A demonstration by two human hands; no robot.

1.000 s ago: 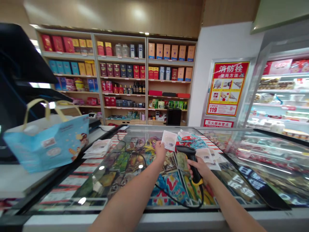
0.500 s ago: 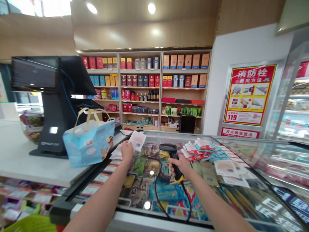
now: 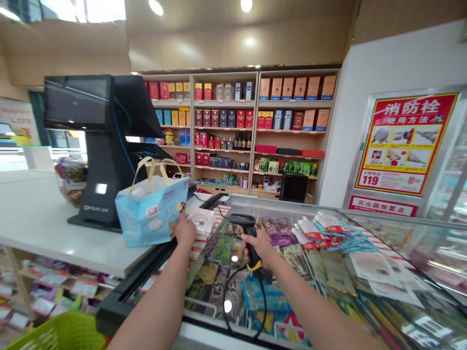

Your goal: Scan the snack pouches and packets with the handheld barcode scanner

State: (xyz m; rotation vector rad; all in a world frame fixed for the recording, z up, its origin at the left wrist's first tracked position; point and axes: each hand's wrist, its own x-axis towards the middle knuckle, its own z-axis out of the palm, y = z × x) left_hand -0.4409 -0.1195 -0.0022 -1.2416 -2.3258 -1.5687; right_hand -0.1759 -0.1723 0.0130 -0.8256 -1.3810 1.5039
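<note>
My right hand [image 3: 260,245] is closed round the handle of a black barcode scanner [image 3: 245,228], whose cable [image 3: 239,301] loops down over the glass freezer lid [image 3: 328,287]. My left hand [image 3: 185,231] reaches to a small stack of white flat packets [image 3: 201,221] lying on the lid's left end, right beside a blue paper gift bag [image 3: 153,214] with yellow handles. Its fingers curl at the stack's edge; whether they still grip a packet is unclear. More white packets [image 3: 372,265] and a fan of red-and-teal pouches [image 3: 324,227] lie on the glass to the right.
A black checkout terminal [image 3: 98,146] stands on the white counter [image 3: 40,223] at left. A green basket [image 3: 54,333] sits below at the bottom left. Shelves of boxed goods [image 3: 237,126] line the back wall, with a red poster [image 3: 404,141] at right.
My left hand carried a white packet leftwards from the middle of the lid and lowered it to the stack by the blue bag. The scanner hand and my view shifted left too.
</note>
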